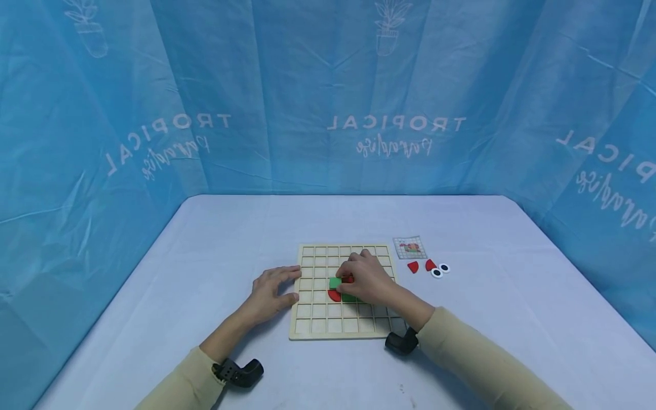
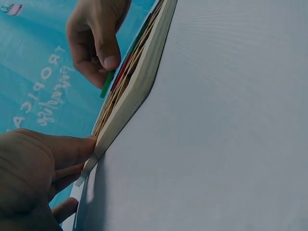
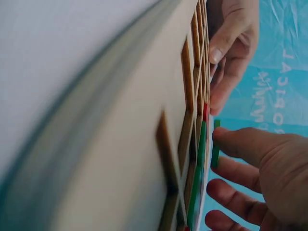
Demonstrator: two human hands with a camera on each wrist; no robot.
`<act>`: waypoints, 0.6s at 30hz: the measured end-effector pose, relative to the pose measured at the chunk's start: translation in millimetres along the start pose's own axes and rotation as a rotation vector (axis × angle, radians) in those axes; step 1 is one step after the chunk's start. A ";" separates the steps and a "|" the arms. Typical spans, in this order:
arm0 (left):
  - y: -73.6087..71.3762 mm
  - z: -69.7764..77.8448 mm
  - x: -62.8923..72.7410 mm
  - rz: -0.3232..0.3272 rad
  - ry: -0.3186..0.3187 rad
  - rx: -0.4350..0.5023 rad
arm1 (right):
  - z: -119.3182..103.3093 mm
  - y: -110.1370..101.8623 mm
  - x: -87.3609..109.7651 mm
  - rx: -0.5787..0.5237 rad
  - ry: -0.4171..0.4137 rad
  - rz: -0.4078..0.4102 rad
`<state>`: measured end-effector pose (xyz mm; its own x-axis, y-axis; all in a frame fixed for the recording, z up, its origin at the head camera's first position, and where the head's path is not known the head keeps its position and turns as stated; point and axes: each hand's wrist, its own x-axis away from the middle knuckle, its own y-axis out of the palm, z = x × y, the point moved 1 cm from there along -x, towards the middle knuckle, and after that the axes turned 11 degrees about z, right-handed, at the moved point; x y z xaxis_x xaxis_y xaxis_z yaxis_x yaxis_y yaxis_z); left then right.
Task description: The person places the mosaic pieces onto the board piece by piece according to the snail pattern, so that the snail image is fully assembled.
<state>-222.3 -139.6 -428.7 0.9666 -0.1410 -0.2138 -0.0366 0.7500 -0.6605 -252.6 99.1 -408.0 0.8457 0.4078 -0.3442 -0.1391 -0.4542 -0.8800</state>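
Note:
A pale wooden board [image 1: 319, 326] with a grid of square recesses lies on the table. My right hand [image 1: 366, 280] is over its middle, pinching a small green square tile [image 3: 216, 149] between thumb and fingers. The right wrist view shows this tile standing slightly off the grid. Below it in the grid sits a red rounded piece [image 1: 335, 296]; beside that lies a green piece [image 1: 349, 298], partly hidden by the hand. Another red piece [image 1: 348, 279] shows under the fingers. My left hand [image 1: 268, 294] touches the board's left edge with thumb and fingers extended.
Right of the board lies a small picture card [image 1: 410, 248] with a gridded drawing. Near it are two loose red pieces, one a red wedge [image 1: 413, 267], and two white eye discs, one an eye disc [image 1: 437, 273]. A blue printed curtain [image 1: 307, 68] surrounds the white table [image 1: 246, 228].

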 end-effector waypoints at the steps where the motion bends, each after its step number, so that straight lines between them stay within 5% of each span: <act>1: -0.2 -0.2 0.0 0.002 0.000 0.001 | -0.7 0.8 -0.7 -0.001 0.000 -0.003; 18: -0.4 0.3 0.3 0.011 -0.002 -0.016 | -0.7 6.4 -2.1 0.006 0.004 0.004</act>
<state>-222.0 -139.8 -428.3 0.9666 -0.1319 -0.2198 -0.0510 0.7413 -0.6693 -254.9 94.8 -412.6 0.8471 0.4028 -0.3468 -0.1458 -0.4513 -0.8804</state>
